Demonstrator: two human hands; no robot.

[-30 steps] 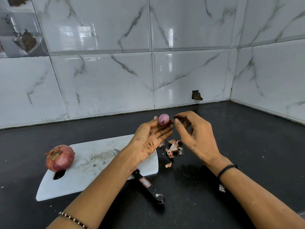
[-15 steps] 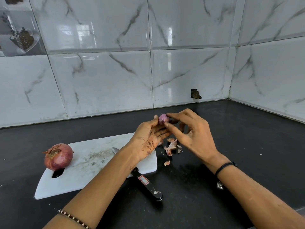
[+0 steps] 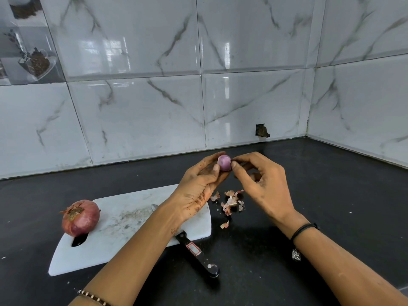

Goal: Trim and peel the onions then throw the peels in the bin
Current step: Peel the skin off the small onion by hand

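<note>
While your left hand (image 3: pixel 198 184) holds the small onion (image 3: pixel 224 162) up at its fingertips, thumb curled on the near side and fingers behind, your right hand (image 3: pixel 262 186) meets it from the right. Its thumb and forefinger are closed in a pinch on the onion's right edge. The other right fingers curl loosely below and hold nothing.

The onion is in the air over the counter (image 3: pixel 331 195), past the board's (image 3: pixel 132 230) far right corner and above the peels (image 3: pixel 230 200). It sits directly between your hands, touching both, just left of your right fingertips. Any strip you lift should therefore pull rightward, away from the left grip. It looks nearly round from here, so I cannot tell which way its long axis runs or where the root end faces.

Its visible face is smooth and pale purple, so I judge the peeling of this one to be nearly done. Whether the pinch has hold of loose skin is too small to see.

The big onion (image 3: pixel 80 217) rests on the board's left end in its dry skin, apparently untrimmed and nearer your left arm. The knife (image 3: pixel 196 252) lies with its blade on the board under your left forearm and its handle out on the counter. No bin is in view.
</note>
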